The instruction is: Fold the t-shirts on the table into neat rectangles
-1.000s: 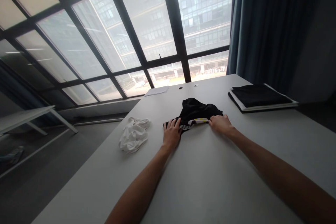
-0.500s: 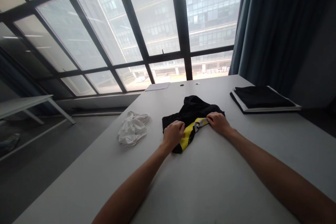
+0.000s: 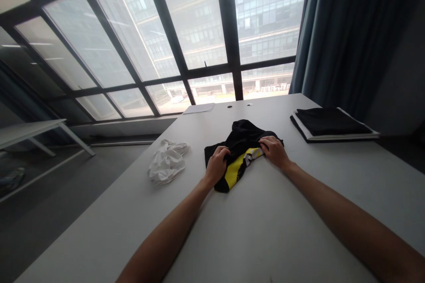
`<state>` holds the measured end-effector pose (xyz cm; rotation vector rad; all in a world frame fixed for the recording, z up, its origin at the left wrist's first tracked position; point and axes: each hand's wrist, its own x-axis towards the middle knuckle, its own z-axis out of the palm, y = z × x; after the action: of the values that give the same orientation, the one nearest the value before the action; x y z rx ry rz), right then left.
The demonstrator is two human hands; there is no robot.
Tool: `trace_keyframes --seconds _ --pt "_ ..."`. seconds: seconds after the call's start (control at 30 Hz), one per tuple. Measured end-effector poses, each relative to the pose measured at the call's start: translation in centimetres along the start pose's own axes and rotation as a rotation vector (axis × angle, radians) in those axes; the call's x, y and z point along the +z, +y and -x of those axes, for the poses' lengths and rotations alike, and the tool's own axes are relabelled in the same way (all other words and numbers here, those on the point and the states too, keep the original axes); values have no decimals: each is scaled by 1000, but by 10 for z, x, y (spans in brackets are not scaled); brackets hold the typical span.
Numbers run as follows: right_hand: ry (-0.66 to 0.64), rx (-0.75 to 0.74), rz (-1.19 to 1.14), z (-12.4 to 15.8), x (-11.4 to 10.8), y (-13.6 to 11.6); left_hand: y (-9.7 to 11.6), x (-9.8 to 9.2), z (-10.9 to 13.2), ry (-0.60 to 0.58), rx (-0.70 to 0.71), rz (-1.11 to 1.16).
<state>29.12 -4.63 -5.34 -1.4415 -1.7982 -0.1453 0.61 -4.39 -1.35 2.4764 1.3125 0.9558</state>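
A crumpled black garment (image 3: 244,139) with a yellow and white printed part lies on the white table in front of me. My left hand (image 3: 217,163) has its fingers curled onto the black cloth at the garment's left side, beside the yellow part. At the right end of the printed strip, my right hand (image 3: 274,149) grips the edge of the same garment with bent fingers. The fingertips of both hands are partly hidden in the dark folds. A bunched white cloth (image 3: 167,162) rests to the left of the garment, apart from my hands.
The white table (image 3: 252,234) reaches toward the windows. On its right lies a folded stack of black and white cloth (image 3: 334,123). White paper (image 3: 199,108) lies at the far left edge. Another table (image 3: 33,130) stands off to the left, and a blue curtain (image 3: 332,44) hangs at the right.
My left hand has shifted slightly left, from the yellow part to the black cloth, and its fingers are less tightly balled. More yellow shows. My right hand has moved barely.
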Motion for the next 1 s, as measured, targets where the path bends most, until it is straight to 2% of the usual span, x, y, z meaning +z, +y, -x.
trace_keyframes --seconds 0.1,0.23,0.37,0.43,0.57,0.7,0.83,1.0 --pt "11 -34 -3 0 -1 -2 22 1 9 -41 74 68" --pt "-74 -98 46 2 1 -2 43 11 27 -146 195 92" --pt "-161 -162 53 4 4 2 50 24 41 -276 344 -15" --pt "-202 -176 41 4 3 2 48 30 44 -291 324 -129" --pt "-232 -91 89 4 -2 0 36 35 41 -309 196 -249" --pt "-266 -29 140 9 -4 -6 14 25 28 -289 188 -249" --pt "-295 -45 209 11 1 -17 -15 13 3 -259 185 -190" --pt "-313 25 346 -12 17 -28 -46 19 -41 -229 196 -144"
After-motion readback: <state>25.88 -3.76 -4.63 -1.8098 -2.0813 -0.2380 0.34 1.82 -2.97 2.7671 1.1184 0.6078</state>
